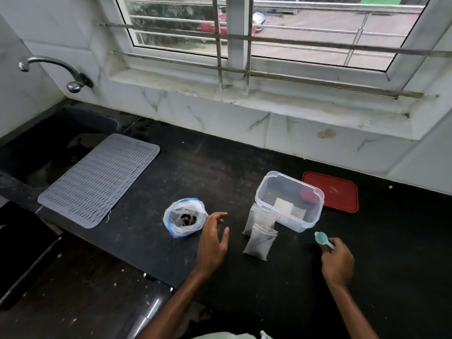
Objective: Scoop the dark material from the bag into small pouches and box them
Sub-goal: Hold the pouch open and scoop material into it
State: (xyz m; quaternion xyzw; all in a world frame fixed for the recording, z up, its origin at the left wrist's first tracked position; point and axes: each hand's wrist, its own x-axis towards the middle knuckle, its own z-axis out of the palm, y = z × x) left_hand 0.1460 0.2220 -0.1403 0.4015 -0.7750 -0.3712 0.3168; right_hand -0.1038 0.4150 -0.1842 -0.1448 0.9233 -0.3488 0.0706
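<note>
So at this point the bag (184, 217) sat on the dark surface (220, 172), left of centre, mouth gaping straight up with a little of the dark material (187, 219) showing at the bottom. The left hand (214, 238) was wide open with the fingers spread, just beside the bag's right edge. I couldn't tell if it was actually touching the plastic. The right hand (337, 263) was pinching the handle of a small teal scoop (321, 238), well off to the right.

What worried me: that bag looked thin and floppy, standing up only on its own crumple. If the scoop dug in with nothing steadying the rim, I'd expect it to slump or tip. Dark stuff spilled on a black surface would be a pain to spot. Also, the scoop would have to cross over the two filled pouches (259, 242) to reach the bag. They overlapped each other right in front of the clear box (303, 223), so a careless sweep could drag them around.

Orientation-wise, the scoop's long axis ran diagonally. Its bowl pointed up and away to the left, roughly toward the box, and the handle trailed back into the fingers. The pouches lay lengthwise, running away from the person and tilted a touch. The far one reached the box wall. More pouches were already inside the box, and the red lid (332, 192) lay flat behind it.
</note>
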